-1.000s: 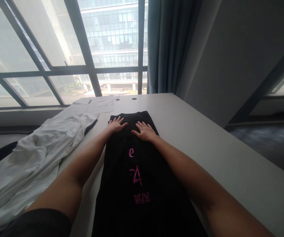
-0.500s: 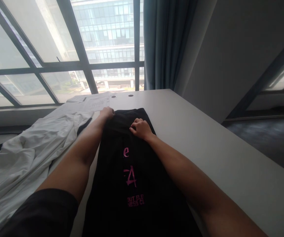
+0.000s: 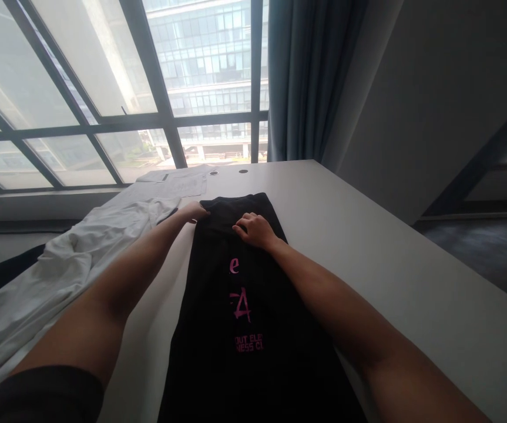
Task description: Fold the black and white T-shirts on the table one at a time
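Observation:
A black garment (image 3: 235,294) with pink lettering lies folded lengthwise down a white table (image 3: 368,247), running away from me. My left hand (image 3: 195,211) pinches the garment's far left corner with closed fingers. My right hand (image 3: 255,228) rests on the cloth a little nearer and to the right, its fingers curled into the fabric. Both arms stretch out over the garment.
A crumpled white cloth (image 3: 59,264) lies on the table's left side. Papers (image 3: 178,182) sit at the far edge near two round cable holes (image 3: 243,171). Beyond are large windows, a blue curtain (image 3: 306,76) and a grey wall at right.
A second ago both hands lay flat with fingers spread on the garment's far end. They have since closed on the cloth, and the left hand has shifted to the far left corner.

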A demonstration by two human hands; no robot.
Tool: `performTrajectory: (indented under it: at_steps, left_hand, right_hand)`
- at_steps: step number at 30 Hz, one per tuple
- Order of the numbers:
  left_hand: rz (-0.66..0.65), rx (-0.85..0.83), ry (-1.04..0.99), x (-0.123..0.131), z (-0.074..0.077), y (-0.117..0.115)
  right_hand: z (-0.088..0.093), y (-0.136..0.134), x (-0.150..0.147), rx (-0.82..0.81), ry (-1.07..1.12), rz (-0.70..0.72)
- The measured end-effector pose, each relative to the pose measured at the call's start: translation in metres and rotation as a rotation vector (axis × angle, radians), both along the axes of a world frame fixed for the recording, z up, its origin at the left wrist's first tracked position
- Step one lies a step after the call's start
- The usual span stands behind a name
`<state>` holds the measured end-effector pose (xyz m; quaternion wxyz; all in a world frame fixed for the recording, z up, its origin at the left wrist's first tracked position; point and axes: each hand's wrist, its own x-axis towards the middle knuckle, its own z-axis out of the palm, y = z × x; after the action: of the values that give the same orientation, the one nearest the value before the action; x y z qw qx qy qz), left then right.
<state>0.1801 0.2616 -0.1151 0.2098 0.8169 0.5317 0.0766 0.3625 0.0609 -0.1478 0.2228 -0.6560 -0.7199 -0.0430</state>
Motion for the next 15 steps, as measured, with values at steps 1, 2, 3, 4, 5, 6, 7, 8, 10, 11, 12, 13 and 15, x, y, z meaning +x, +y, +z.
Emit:
performTrajectory:
  at_steps: [1,2,3,4,5,6,7,8,10,11,12,13,15]
  left_hand:
    - [0.02,-0.042,-0.028,0.006,0.005,-0.006]
    - [0.043,-0.091,-0.061,0.014,0.011,-0.012]
    - [0.053,-0.128,-0.096,0.024,0.016,-0.019]
    - [0.043,-0.141,-0.128,0.036,0.022,-0.026]
    - [0.015,-0.154,-0.17,0.049,0.026,-0.034]
    - [-0.026,-0.173,-0.235,0.061,0.031,-0.041]
    - [-0.083,-0.202,-0.334,0.072,0.034,-0.049]
    - [-0.161,-0.245,-0.459,0.082,0.037,-0.055]
    - [-0.344,-0.342,-0.69,0.093,0.04,-0.063]
    - [-0.417,-0.374,-0.761,0.094,0.04,-0.064]
    - [-0.451,-0.373,-0.78,0.094,0.038,-0.064]
    - [-0.446,-0.332,-0.758,0.091,0.036,-0.061]
    - [-0.362,-0.133,-0.624,0.084,0.027,-0.054]
  right_hand:
    - [0.001,-0.001,-0.001,0.009,0.023,0.006]
    - [0.002,-0.002,-0.002,0.019,0.056,0.015]
    - [0.002,-0.004,-0.003,0.03,0.096,0.027]
    - [0.002,-0.004,-0.005,0.038,0.142,0.037]
    - [0.002,-0.005,-0.007,0.046,0.19,0.043]
    - [0.002,-0.004,-0.009,0.062,0.244,0.034]
    - [0.002,-0.003,-0.009,0.092,0.302,0.008]
    - [0.001,-0.001,-0.009,0.136,0.366,-0.035]
    - [0.001,0.005,-0.002,0.256,0.516,-0.157]
    - [0.002,0.009,0.006,0.321,0.599,-0.223]
    - [0.003,0.012,0.015,0.383,0.679,-0.28]
    - [0.005,0.015,0.026,0.441,0.754,-0.326]
    - [0.009,0.019,0.051,0.561,0.894,-0.377]
